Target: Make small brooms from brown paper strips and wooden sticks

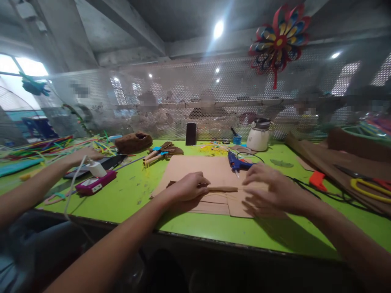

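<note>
My left hand (191, 186) is closed on the left end of a thin tan roll (224, 189), which lies level over the cardboard sheets. At the roll's right, my right hand (269, 187) is raised with its fingers apart and nothing seen between them. Thin yellowish strands run near the roll. Under both hands are tan cardboard sheets (195, 165) on the green table (128, 207). A blue glue gun (238, 162) rests behind my right hand, its nozzle end toward the sheets.
Another person's arm (42, 179) reaches in at left, by a purple power strip (96, 183). Behind stand a phone (191, 134) and a white jug (258, 136). Brown rolled items (157, 154) lie back left. Yellow-handled scissors (369, 191) and an orange piece (318, 180) are right.
</note>
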A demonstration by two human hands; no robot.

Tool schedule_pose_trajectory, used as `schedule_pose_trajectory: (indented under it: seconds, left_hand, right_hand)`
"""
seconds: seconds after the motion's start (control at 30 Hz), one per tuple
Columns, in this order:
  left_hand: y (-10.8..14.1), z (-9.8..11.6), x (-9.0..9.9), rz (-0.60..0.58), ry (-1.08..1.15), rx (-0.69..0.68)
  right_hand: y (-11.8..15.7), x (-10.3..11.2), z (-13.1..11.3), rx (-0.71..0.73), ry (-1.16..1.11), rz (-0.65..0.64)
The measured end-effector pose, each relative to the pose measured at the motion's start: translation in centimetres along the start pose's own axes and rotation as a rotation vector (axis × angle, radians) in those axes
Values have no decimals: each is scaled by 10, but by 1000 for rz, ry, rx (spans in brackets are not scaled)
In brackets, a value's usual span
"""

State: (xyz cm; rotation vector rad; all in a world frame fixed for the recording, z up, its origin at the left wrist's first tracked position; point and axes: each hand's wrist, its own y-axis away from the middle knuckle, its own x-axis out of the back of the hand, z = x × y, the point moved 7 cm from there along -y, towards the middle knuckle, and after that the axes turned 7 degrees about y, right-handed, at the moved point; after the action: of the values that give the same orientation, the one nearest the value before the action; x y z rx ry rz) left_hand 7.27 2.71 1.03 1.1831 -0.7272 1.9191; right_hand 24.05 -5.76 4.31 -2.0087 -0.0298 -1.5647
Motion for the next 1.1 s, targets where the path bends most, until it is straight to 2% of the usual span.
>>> schedule_pose_trajectory:
  seconds: [0.1, 0.17, 0.3, 0.4, 0.53, 0.63, 0.8, 0.97, 1.1]
  left_hand:
    - [-1, -2, -1, -13, -5, 20]
    - [0, -2, -2, -21, -8, 34]
    - [0, -3, -1, -5, 17, 42]
    - [0, -4, -1, -12, 41, 46]
    - [-3, -6, 1, -49, 17, 36]
    - [-10, 0, 8, -72, -40, -20]
    - [-21, 26, 28, -152, -180, -122]
    - [-27, 63, 55, -207, -339, -112]
    - [-36, 92, 65, -222, -472, -122]
  right_hand:
    - [12, -20, -42, 143, 244, -202]
    - [16, -35, -54, 185, 420, -222]
    - [17, -60, -53, 293, 597, -169]
    - [18, -71, -52, 360, 653, -150]
    - [21, -67, -61, 395, 690, -90]
    - [22, -59, -73, 444, 681, -25]
    - [11, -55, -90, 538, 628, 4]
    - [-3, -55, -98, 497, 604, 12]
    - [-7, -63, -95, 445, 586, -1]
